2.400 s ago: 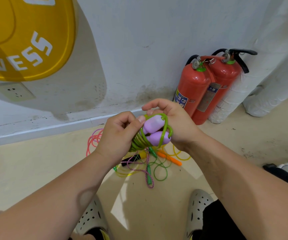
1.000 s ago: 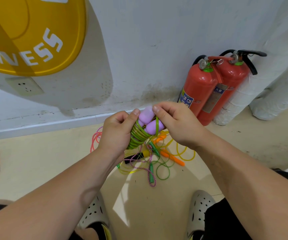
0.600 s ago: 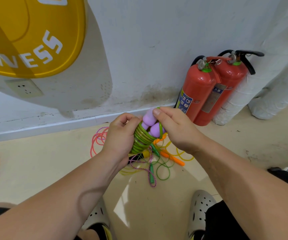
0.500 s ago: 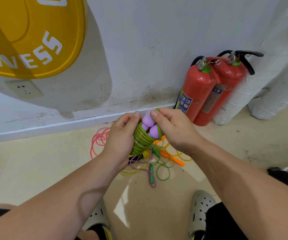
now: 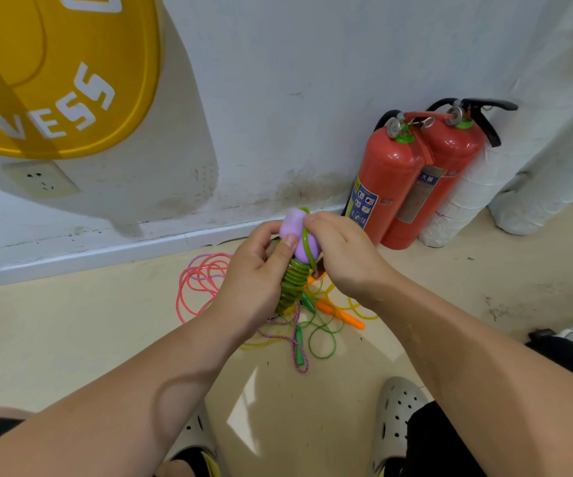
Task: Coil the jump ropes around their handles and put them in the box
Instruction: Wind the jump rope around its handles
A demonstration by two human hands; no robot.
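The left hand [image 5: 254, 280] has its grip closed round the green jump rope [image 5: 292, 287], which is coiled tightly about its two purple handles [image 5: 297, 228]. Its thumb lies against the handles. The right hand [image 5: 343, 259] pinches a strand of the same rope that runs over the handle tops (its fingertips hide where the strand ends). The bundle is held upright above the floor [image 5: 106, 339], over a heap of loose jump ropes [image 5: 312, 328], near two red fire extinguishers [image 5: 390, 187].
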